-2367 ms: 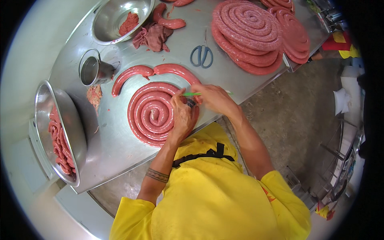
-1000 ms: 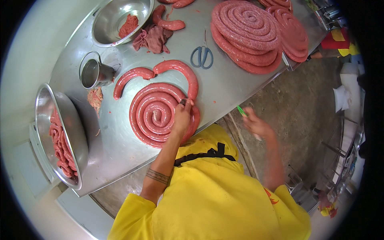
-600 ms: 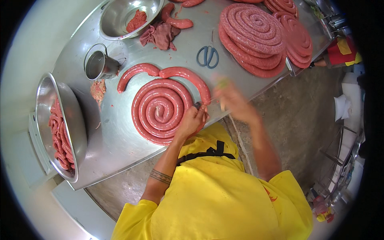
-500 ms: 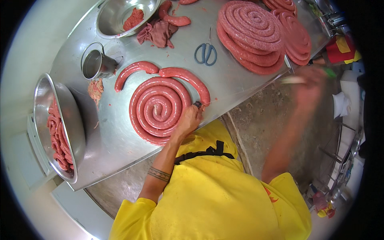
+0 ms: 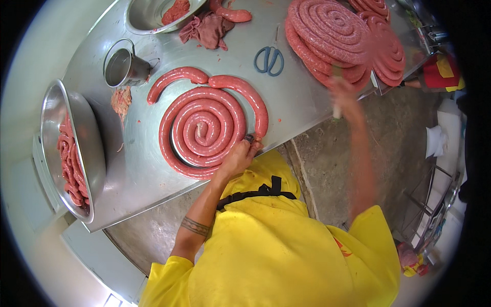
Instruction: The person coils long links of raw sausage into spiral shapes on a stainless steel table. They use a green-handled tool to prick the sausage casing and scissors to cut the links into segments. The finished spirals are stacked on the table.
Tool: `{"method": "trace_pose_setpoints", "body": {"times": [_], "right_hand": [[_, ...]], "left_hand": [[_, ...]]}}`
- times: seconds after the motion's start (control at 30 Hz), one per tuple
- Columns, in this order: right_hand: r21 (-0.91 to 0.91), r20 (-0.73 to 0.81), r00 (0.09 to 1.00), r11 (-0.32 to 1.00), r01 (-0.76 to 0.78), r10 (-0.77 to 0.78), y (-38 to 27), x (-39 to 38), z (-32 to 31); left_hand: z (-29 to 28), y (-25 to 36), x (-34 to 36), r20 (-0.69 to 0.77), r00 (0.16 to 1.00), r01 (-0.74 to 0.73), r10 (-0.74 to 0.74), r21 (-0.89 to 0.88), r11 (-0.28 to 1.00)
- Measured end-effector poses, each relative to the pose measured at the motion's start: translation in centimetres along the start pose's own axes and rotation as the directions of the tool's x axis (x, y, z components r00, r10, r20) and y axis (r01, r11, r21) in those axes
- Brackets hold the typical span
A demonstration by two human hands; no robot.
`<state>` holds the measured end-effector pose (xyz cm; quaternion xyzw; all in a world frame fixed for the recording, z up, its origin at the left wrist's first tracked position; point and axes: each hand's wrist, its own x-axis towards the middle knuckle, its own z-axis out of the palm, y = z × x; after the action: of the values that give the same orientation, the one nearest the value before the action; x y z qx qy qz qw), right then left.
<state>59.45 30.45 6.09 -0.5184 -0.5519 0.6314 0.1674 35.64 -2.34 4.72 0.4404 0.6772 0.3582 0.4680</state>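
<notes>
My left hand [image 5: 239, 157] is closed at the table's near edge, gripping the end of the sausage where the outer coil turn meets the curved piece. A small dark bit shows at its fingertips. The glossy red sausage coil [image 5: 204, 118] lies flat in a spiral. Around its far side curve two short sausage lengths, one on the left [image 5: 176, 78] and one on the right [image 5: 251, 98]. Over the floor beside the table, my right hand [image 5: 345, 100] is raised and smeared by motion. It is closed around a blurred, pale greenish stick-like thing [image 5: 336, 111].
Blue-handled scissors [image 5: 269, 61] lie beyond the coil. Stacked sausage coils [image 5: 327, 30] fill the far right. At left are a bowl of thin sausages [image 5: 94, 148] and a metal cup [image 5: 120, 69]. A reddish cloth [image 5: 207, 30] lies by a bowl of minced meat [image 5: 137, 23].
My right hand has swung left and inward, toward the table, with the pale thing in it. My left hand keeps its grip at the sausage end; the view has shifted slightly.
</notes>
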Motion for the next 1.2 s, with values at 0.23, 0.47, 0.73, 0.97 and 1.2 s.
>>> {"method": "trace_pose_setpoints", "body": {"times": [0.23, 0.47, 0.73, 0.97, 1.2], "right_hand": [[-0.797, -0.226, 0.876, 0.598, 0.085, -0.425, 0.0, 8.2, 20.2], [-0.883, -0.127, 0.924, 0.465, 0.059, -0.360, -2.5, 6.1, 20.3], [-0.012, 0.765, 0.644, 1.000, -0.012, 0.017, 3.1, -9.7, 9.8], [-0.150, 0.848, 0.484, 0.974, -0.171, 0.216, 9.4, -16.8, 10.3], [-0.100, 0.906, 0.410, 0.994, -0.041, 0.108, 10.9, -14.6, 15.0]], "left_hand": [[0.6, 0.1, -2.6, -0.056, 0.975, 0.216, -0.214, 0.029, 0.976], [0.7, 0.6, -3.6, -0.135, 0.958, 0.266, -0.254, 0.083, 0.960], [1.0, 0.3, -4.8, -0.244, 0.957, 0.204, -0.159, 0.173, 0.963], [0.8, 0.9, -5.5, -0.263, 0.927, 0.310, -0.269, 0.128, 0.942], [-0.1, 1.9, -6.4, -0.292, 0.922, 0.266, -0.254, 0.004, 0.964]]}}
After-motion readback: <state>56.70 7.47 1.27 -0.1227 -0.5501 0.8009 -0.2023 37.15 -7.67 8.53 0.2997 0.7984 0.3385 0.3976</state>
